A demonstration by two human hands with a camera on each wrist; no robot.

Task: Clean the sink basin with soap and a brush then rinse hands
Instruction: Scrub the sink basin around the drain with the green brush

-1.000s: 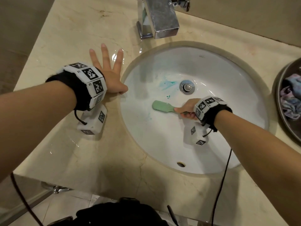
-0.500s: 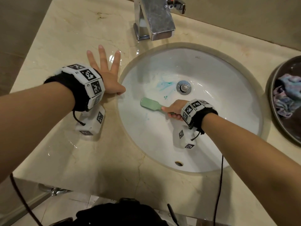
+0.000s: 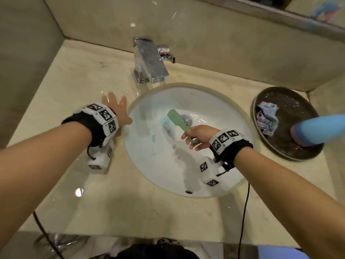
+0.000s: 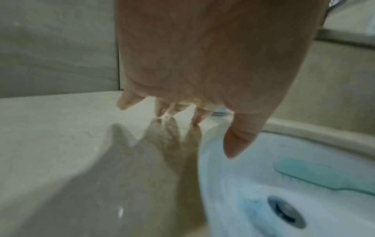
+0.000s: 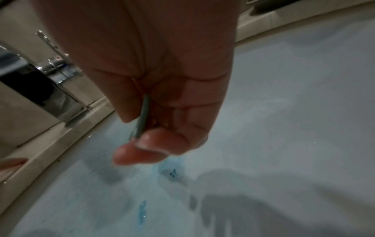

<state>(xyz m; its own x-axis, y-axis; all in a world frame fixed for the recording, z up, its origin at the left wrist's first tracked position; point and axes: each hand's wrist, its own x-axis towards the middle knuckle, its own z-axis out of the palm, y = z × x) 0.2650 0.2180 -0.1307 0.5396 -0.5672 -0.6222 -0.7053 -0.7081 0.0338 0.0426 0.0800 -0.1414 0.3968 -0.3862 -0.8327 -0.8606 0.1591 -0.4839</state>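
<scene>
The white oval sink basin [image 3: 168, 165] carries blue soap smears [image 3: 154, 138] near its drain [image 3: 186, 120]. My right hand [image 3: 196, 137] holds the pale green brush [image 3: 176, 119] by its handle, lifted above the basin with the head angled toward the drain. In the right wrist view the brush handle [image 5: 143, 115] shows edge-on between thumb and fingers. My left hand [image 3: 118, 109] rests flat on the wet counter at the basin's left rim with fingers spread. The left wrist view shows those fingertips [image 4: 160, 110] touching the counter, and the brush [image 4: 316, 174] over the basin.
A chrome faucet [image 3: 151, 60] stands behind the basin. At right, a dark round tray [image 3: 298, 146] holds a crumpled cloth [image 3: 267, 118] and a blue bottle [image 3: 321, 131]. The beige stone counter [image 3: 112, 202] is wet and walled on three sides. A black cable [image 3: 244, 212] hangs from my right wrist.
My right hand has lifted the brush off the basin floor and swung its head from pointing left to pointing up toward the drain. The head view has pulled back. My left hand stays put.
</scene>
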